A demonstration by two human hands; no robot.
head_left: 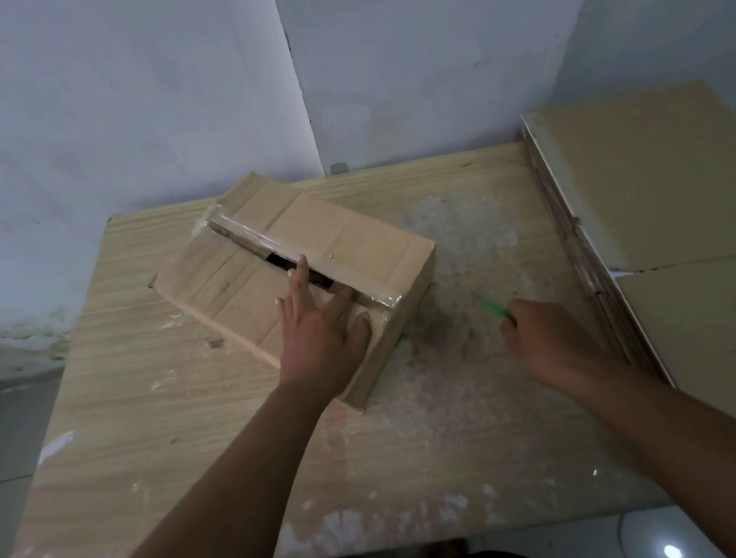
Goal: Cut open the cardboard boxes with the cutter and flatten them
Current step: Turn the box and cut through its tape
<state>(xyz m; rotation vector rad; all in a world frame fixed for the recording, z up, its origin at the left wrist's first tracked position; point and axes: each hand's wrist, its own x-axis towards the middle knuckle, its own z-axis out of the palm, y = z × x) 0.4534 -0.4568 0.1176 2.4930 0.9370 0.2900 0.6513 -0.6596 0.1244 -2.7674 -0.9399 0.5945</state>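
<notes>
A brown cardboard box (365,245) lies at an angle on the wooden table (145,413). Its taped top seam is split, leaving a dark gap between the flaps. My left hand (322,335) presses flat on the near left flap, fingers spread, with fingertips at the edge of the gap. My right hand (541,337) hovers over the table to the right of the box, closed around a green cutter (498,311) whose tip points toward the box's near corner. The blade itself is too blurred to make out.
A stack of flattened cardboard (672,189) lies along the table's right side, with a piece of clear tape on it. Pale walls meet in a corner behind the table. The tabletop carries white scuffs and worn patches. Tiled floor shows on the left.
</notes>
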